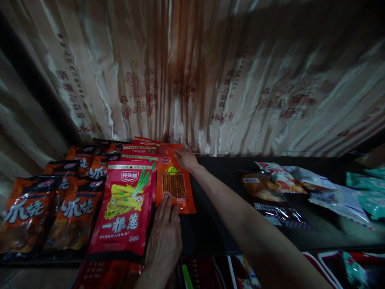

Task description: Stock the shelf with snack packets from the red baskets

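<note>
An orange snack packet (173, 182) with a clear window showing brown strips lies on the black shelf, partly over another orange packet (171, 147) behind it. At its upper right corner, my right hand (187, 159) has its fingers closed on the edge. My left hand (165, 233) rests at the packet's lower left, fingers stretched out and their tips touching its bottom part. Just left of it stands an overlapping row of red snack packets (124, 208) with yellow rolls and green onion printed on the front.
Several black-and-orange snack bags (73, 216) fill the far left of the black shelf (216, 208). To the right lie a dark see-through packet (261, 186), a white-and-red bag (284, 178) and teal bags (373, 196). A pleated curtain (192, 80) hangs behind; more packets show below the shelf edge.
</note>
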`<action>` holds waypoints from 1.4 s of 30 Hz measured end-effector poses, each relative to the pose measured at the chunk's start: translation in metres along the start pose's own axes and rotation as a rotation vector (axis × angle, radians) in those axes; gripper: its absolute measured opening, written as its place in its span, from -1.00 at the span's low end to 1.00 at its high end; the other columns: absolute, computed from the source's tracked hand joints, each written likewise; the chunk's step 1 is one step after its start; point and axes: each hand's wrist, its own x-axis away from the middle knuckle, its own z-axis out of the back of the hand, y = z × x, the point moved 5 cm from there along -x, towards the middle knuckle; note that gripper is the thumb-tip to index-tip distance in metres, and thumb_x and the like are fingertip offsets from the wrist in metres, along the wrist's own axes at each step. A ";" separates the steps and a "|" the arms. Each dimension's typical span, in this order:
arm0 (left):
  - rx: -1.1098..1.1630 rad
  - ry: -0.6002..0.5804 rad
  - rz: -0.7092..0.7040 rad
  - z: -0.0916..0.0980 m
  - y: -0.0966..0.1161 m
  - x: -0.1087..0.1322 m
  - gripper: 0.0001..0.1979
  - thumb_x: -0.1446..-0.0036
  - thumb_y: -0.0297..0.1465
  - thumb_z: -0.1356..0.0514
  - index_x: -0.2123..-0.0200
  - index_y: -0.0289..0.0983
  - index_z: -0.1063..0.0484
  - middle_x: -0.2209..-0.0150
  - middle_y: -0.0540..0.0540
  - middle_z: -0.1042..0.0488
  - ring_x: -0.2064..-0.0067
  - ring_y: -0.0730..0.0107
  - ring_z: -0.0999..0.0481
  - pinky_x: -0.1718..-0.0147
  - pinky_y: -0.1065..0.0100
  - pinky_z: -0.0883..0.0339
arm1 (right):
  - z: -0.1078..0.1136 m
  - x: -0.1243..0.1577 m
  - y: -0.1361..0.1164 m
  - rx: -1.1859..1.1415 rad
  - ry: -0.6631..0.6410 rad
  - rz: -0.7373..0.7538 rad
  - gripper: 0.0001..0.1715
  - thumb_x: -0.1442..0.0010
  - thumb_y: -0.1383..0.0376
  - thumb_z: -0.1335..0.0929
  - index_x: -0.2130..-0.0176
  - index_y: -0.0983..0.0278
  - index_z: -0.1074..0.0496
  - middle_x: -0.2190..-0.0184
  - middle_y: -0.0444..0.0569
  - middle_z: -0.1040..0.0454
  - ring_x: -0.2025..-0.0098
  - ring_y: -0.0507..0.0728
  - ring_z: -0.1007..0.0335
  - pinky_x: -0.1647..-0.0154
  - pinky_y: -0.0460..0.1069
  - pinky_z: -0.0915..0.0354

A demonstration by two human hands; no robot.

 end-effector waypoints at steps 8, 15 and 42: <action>0.005 -0.008 -0.015 0.002 0.000 -0.001 -0.55 -0.11 -0.61 0.04 -0.07 -0.36 -0.30 -0.19 -0.26 -0.27 -0.26 0.10 -0.16 -0.10 0.07 -0.31 | -0.002 -0.010 0.001 -0.003 -0.002 -0.028 -0.71 -0.21 0.29 -0.28 0.09 0.28 -0.47 0.05 0.11 -0.48 -0.05 0.17 -0.33 -0.15 0.03 -0.04; 0.011 0.000 -0.008 0.001 -0.001 -0.001 -0.57 -0.12 -0.59 0.03 -0.07 -0.36 -0.31 -0.18 -0.27 -0.28 -0.24 0.10 -0.19 -0.08 0.05 -0.32 | -0.004 -0.018 0.002 -0.046 0.030 -0.105 -0.80 -0.19 0.30 -0.28 0.24 0.24 -0.50 0.19 0.00 -0.56 0.11 0.14 -0.44 0.05 -0.03 -0.22; 0.082 0.014 0.033 0.010 0.002 -0.004 -0.62 -0.13 -0.55 0.02 -0.01 -0.36 -0.36 -0.11 -0.26 -0.36 -0.19 0.12 -0.27 -0.06 0.06 -0.35 | -0.015 -0.014 0.001 -0.068 0.070 -0.195 -0.76 -0.14 0.32 -0.25 0.26 0.25 -0.49 0.24 0.04 -0.56 0.12 0.22 -0.44 0.12 0.03 -0.26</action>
